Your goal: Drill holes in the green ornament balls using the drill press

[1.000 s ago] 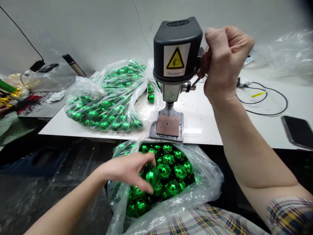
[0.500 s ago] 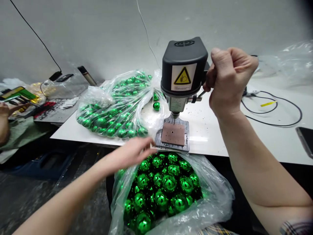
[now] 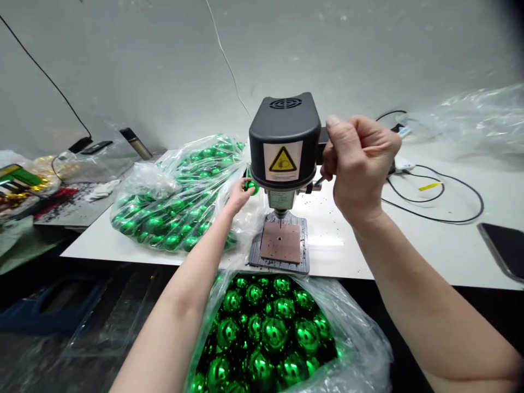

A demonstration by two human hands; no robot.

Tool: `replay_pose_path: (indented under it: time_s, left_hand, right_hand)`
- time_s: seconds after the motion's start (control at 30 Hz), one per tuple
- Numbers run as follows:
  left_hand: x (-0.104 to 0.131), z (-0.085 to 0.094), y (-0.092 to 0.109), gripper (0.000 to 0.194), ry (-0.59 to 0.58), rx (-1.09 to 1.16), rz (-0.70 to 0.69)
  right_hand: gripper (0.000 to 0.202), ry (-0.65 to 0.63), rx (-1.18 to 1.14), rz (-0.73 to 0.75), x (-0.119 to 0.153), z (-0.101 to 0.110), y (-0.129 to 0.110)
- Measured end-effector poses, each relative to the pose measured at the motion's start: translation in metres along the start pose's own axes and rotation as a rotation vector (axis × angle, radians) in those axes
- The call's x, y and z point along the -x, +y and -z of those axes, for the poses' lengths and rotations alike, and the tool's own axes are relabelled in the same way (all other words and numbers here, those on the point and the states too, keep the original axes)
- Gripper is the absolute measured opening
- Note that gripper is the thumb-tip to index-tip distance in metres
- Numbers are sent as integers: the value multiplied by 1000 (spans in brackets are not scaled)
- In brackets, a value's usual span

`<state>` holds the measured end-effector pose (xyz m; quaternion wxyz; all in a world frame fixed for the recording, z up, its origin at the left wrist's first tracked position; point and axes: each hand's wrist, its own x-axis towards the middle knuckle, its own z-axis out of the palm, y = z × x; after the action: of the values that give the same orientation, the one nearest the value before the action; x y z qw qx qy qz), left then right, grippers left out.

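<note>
My left hand [image 3: 239,195] reaches into the mouth of the clear plastic bag [image 3: 164,191] on the table, its fingers closed around a shiny green ball [image 3: 252,188]. My right hand [image 3: 356,164] is closed around the lever [image 3: 321,180] on the right side of a small black drill press [image 3: 285,142]. Beneath its thin bit lies a brown square plate [image 3: 280,243] with a hole, on the grey ridged base [image 3: 301,262]. No ball sits on the plate. Many green balls [image 3: 273,333] fill an open plastic bag [image 3: 360,327] just below the table edge.
Black cable [image 3: 478,202] loops across the white table [image 3: 339,256] at right, with a phone [image 3: 503,248] by the edge. Crumpled clear plastic [image 3: 478,120] lies behind. Further left are a white glove [image 3: 102,190], red scraps [image 3: 61,197] and a blue plastic object [image 3: 53,305] lower down.
My left hand has gone from above the lower bag, forward to the upper bag's mouth, and taken hold of a ball. My right hand stays on the lever; the view has shifted slightly.
</note>
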<state>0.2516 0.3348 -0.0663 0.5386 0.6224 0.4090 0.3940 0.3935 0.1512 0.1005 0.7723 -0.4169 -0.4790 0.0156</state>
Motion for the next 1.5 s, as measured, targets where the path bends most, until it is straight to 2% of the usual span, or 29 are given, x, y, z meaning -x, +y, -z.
replay_pose_path:
  time_s: [0.07,0.17,0.27,0.4,0.53,0.63,0.73,0.8,0.93,1.2,1.33,1.5]
  left_hand:
    - [13,19,9,42,-30,176,100]
    - [44,45,25,44,-102,478,273]
    - [83,58,39,45,-114,628,376]
    - [126,55,47,50,-151,616,396]
    - [147,41,41,45,-228,579,386]
    - [153,28,26,44,-260,470,344]
    - [155,12,6,58,-203,291,211]
    - [153,2,-6,65,-184,221,139]
    - [143,-13,-19,65,-214,118,65]
    - [127,-27,-22,63,-256,-80,-2]
    - [127,-31,-21,59,-262,-163,-100]
    - [129,-37,-22,58,-343,-149,-229]
  right_hand:
    - [50,9,5,13,0,0,1]
    - [51,16,7,27,0,-1,4]
    - [50,22,-2,33,-1,-1,8]
    - [51,33,-11,45,-2,0,13]
    - [54,13,32,47,-4,0,14]
    - [56,19,40,53,-5,0,15]
    - [59,9,94,50,-6,-1,15]
    - [62,2,132,41,-6,-1,14]
    - [64,1,104,37,-6,-1,9]
    - [53,32,46,15,-11,-4,13]
    - [55,21,79,10,-12,-4,14]
    - [62,1,172,8,-11,-3,13]
